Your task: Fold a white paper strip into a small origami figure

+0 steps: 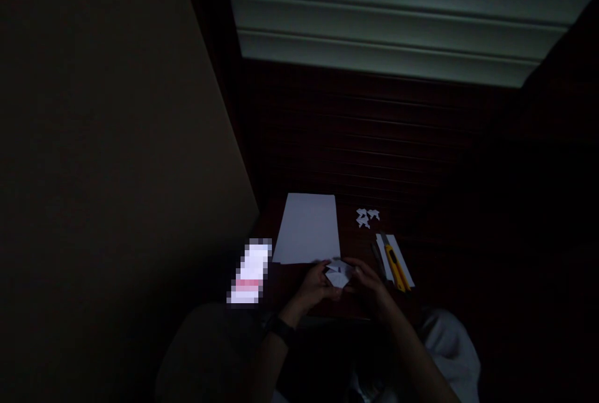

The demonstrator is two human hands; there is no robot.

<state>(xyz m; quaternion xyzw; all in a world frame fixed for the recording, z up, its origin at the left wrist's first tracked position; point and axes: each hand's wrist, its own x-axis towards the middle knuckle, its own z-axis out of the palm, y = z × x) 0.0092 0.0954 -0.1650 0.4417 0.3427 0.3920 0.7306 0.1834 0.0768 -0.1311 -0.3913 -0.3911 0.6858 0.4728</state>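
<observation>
Between my two hands is a small folded piece of white paper (pixel 339 274), its creased flaps facing up. My left hand (pixel 314 284) grips its left edge, fingers curled round the side and thumb near the bottom. On the opposite edge, my right hand (pixel 367 279) pinches the paper with its fingers. Dim light hides the exact finger contacts. A larger stack of white paper sheets (pixel 309 228) lies flat just beyond my hands. To their right, a yellow utility knife (pixel 395 266) rests on a narrow white paper strip (pixel 407 264).
Several small folded paper figures (pixel 362 219) sit at the back of the dark table (pixel 349 237). A dark pen-like object (pixel 378 259) lies beside the knife. At left is a bright, pixelated screen (pixel 251 272). A wall (pixel 140 141) rises on the left, a slatted shutter (pixel 397 22) behind.
</observation>
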